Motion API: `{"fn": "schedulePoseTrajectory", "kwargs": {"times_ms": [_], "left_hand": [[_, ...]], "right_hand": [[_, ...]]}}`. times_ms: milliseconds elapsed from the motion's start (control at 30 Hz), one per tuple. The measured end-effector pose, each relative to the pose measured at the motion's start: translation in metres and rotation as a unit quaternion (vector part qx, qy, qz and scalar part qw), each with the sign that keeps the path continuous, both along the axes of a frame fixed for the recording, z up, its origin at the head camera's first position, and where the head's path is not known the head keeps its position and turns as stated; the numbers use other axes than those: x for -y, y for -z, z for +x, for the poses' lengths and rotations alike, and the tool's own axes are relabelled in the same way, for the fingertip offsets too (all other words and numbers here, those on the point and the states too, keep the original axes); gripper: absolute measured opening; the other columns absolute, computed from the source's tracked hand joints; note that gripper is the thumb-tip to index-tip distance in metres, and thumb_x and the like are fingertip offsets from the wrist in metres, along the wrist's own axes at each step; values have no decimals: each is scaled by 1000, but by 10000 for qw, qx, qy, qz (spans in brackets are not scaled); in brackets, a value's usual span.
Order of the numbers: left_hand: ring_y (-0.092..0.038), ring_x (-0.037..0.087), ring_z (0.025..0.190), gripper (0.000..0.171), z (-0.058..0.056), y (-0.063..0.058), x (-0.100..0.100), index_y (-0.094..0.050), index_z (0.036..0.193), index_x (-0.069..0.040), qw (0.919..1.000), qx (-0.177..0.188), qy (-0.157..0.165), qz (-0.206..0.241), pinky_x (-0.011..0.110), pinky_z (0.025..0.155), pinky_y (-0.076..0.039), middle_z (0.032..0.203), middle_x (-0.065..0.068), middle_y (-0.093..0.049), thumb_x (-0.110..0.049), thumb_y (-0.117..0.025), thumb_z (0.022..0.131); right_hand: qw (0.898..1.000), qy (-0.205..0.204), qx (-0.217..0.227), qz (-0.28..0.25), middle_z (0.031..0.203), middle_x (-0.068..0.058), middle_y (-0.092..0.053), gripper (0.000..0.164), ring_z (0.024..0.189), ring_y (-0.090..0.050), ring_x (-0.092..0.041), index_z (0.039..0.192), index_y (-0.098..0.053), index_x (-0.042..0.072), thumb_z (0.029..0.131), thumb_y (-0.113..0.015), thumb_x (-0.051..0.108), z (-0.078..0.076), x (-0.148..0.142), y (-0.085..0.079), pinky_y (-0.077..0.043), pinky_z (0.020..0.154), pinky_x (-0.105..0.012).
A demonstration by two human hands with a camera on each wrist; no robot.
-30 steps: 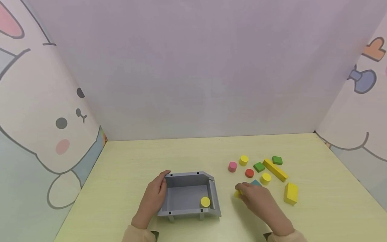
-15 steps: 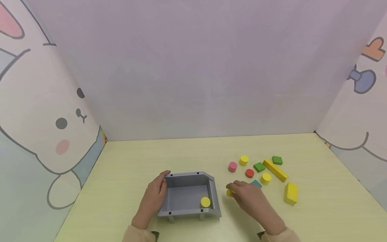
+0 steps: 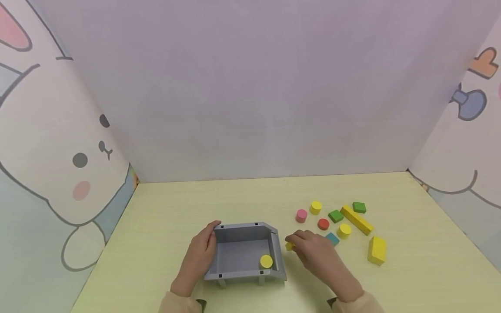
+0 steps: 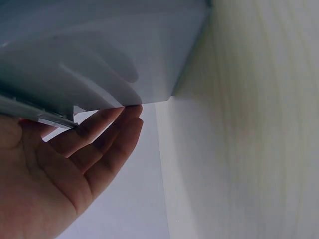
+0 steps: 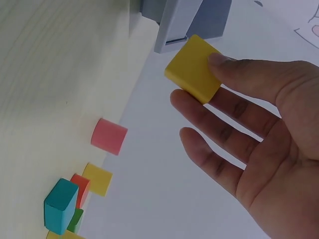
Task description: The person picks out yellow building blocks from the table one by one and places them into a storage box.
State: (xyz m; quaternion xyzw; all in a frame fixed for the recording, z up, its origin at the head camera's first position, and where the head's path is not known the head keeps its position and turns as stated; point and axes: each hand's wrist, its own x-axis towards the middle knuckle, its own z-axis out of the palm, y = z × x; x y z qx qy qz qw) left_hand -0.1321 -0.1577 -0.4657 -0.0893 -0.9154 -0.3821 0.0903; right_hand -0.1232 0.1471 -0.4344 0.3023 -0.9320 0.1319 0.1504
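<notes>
A grey open-topped box [image 3: 242, 256] stands on the table, with one yellow cylinder block [image 3: 266, 261] inside at its right end. My left hand [image 3: 199, 254] grips the box's left wall; in the left wrist view its fingers [image 4: 107, 144] touch the outer side, and the thumb is mostly hidden. Just right of the box, my right hand [image 3: 318, 256] pinches a yellow block [image 5: 194, 68] between thumb and fingers. That block looks flat-sided with rounded corners in the right wrist view, raised above the tabletop close to the box's sloped end.
Right of the box lie a pink cylinder [image 3: 301, 215], a red disc [image 3: 323, 224], a teal block [image 3: 332, 239], two yellow cylinders, two green blocks, a long yellow bar [image 3: 356, 220] and a yellow brick [image 3: 377, 251]. A pale wall [image 3: 266, 108] rises behind the table.
My right hand has moved left with the yellow block, from near the teal block to the box's right end, uncovering more of the teal block. The left hand and box have stayed put.
</notes>
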Motion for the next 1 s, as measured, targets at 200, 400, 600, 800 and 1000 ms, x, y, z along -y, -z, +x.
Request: {"fn": "schedulePoseTrajectory", "kwargs": {"times_ms": [200, 400, 600, 800, 1000], "left_hand": [[-31, 3, 50, 35, 0, 0, 0, -57, 132, -4, 10000, -24, 25, 47, 24, 49, -35, 64, -5, -36, -4, -39, 102], [-32, 4, 51, 35, 0, 0, 0, -57, 131, -4, 10000, 0, 3, 13, 24, 50, -35, 65, -5, -36, -4, -39, 102], [-33, 4, 51, 35, -1, -1, 0, -56, 132, -5, 10000, 64, -3, 34, 25, 51, -35, 65, -4, -36, -4, -39, 102], [-33, 5, 51, 36, -1, -1, 1, -56, 133, -6, 9999, 160, -36, 2, 25, 52, -36, 66, -4, -37, -5, -39, 102], [-32, 5, 50, 36, -1, 0, 0, -55, 133, -6, 9998, 188, -19, 8, 25, 51, -35, 64, -4, -36, -5, -38, 102]], "right_hand": [[10000, -19, -11, -53, 88, 3, -68, 29, 68, -58, -12, 96, -73, 13, 72, -83, 1, -2, 7, -1, -46, 58, -21], [9998, -134, -85, -139, 89, 2, -68, 27, 69, -60, -12, 95, -73, 12, 73, -82, 0, -4, 13, 0, -49, 60, -23], [9992, -259, -217, -189, 90, 1, -68, 29, 70, -60, -13, 96, -74, 13, 72, -82, -2, -6, 18, 1, -50, 62, -23], [9985, -387, -240, -292, 93, 1, -69, 31, 75, -62, -14, 96, -73, 12, 71, -82, -3, -8, 24, 3, -51, 65, -25], [9980, -486, -162, -370, 95, 0, -69, 27, 78, -63, -15, 94, -74, 12, 72, -81, -3, -10, 29, 6, -52, 68, -26]]}}
